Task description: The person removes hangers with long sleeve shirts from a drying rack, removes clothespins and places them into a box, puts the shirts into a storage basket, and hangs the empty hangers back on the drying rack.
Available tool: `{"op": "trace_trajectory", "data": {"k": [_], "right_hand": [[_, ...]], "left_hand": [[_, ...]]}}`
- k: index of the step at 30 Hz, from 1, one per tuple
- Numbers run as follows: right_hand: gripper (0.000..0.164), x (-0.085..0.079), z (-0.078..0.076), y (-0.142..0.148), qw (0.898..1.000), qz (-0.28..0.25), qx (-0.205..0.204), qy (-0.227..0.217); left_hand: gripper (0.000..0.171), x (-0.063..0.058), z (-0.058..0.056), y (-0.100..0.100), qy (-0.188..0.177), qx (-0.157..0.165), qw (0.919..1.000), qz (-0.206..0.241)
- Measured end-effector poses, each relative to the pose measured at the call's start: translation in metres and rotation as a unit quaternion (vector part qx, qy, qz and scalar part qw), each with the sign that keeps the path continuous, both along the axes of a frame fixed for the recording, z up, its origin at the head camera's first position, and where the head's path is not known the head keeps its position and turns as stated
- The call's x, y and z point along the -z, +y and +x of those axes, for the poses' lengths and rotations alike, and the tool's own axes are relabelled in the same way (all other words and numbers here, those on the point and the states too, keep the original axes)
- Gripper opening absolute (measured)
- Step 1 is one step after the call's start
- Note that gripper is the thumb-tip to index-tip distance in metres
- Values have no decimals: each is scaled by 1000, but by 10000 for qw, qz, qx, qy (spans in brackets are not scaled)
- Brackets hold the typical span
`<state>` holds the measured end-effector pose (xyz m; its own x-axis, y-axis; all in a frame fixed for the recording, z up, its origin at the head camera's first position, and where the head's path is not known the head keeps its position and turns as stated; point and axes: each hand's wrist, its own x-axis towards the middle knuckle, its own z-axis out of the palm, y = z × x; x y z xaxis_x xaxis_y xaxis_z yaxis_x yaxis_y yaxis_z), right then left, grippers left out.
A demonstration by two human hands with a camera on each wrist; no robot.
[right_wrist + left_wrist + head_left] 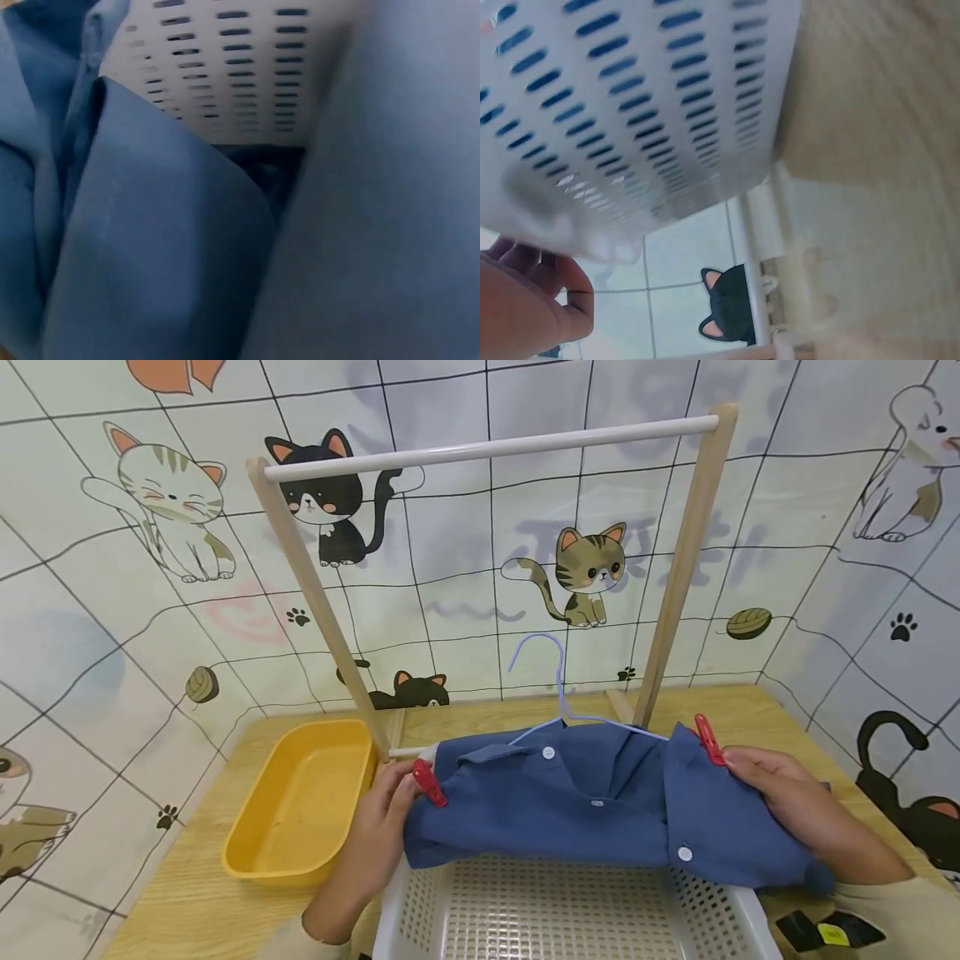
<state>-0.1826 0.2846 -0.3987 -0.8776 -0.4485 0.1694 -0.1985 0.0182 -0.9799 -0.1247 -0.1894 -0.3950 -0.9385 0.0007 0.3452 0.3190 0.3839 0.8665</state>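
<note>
A blue button-up shirt (pixel 540 827) lies across a white perforated basket (pixel 397 918), with a thin lavender hanger (pixel 561 681) at its collar. Two red clothespins sit on it, the left clothespin (pixel 430 783) at one shoulder and the right clothespin (pixel 708 739) at the other. My left hand (pixel 375 831) pinches the shirt's left shoulder beside its clothespin. On the other side my right hand (pixel 802 797) grips the right shoulder, thumb at the clothespin's lower end. The left wrist view shows curled left fingers (pixel 574 292) beyond the basket's wall; blue cloth fills most of the right wrist view.
Behind the shirt stands a wooden rack with a white top bar (pixel 487 449). A yellow tub (pixel 247 852) rests on the wooden table (pixel 180 893) at the left. Cat-patterned sheeting (pixel 465 543) encloses the back and sides.
</note>
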Motion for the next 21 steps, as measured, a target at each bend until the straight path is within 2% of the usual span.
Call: {"op": "trace_trajectory", "data": {"k": [2,4,6,9,11,14,18,21], "right_hand": [[42,-1,-1,-7,9982,380,413,191],[38,-1,0,-13,9909,902,906,418],[34,-1,1,-19,9802,1323,1291,715],[27,2,3,-28,9596,1759,1724,1363],[26,6,5,-34,9476,1781,1921,1830],[32,14,9,-43,9368,1406,2236,2294],[39,22,14,-51,9212,769,2675,2719],[37,25,14,-56,9106,644,2919,2854]], "left_hand": [[25,3,0,3,-30,-8,9997,225],[22,6,0,6,-24,-72,9994,349],[19,8,1,8,-1,-73,9990,433],[18,10,2,9,117,-223,9994,230],[18,10,3,10,183,-268,9994,92],[21,10,4,10,211,-318,9992,-86],[24,10,5,11,186,-250,9993,-192],[27,10,3,11,277,-222,9990,-262]]}}
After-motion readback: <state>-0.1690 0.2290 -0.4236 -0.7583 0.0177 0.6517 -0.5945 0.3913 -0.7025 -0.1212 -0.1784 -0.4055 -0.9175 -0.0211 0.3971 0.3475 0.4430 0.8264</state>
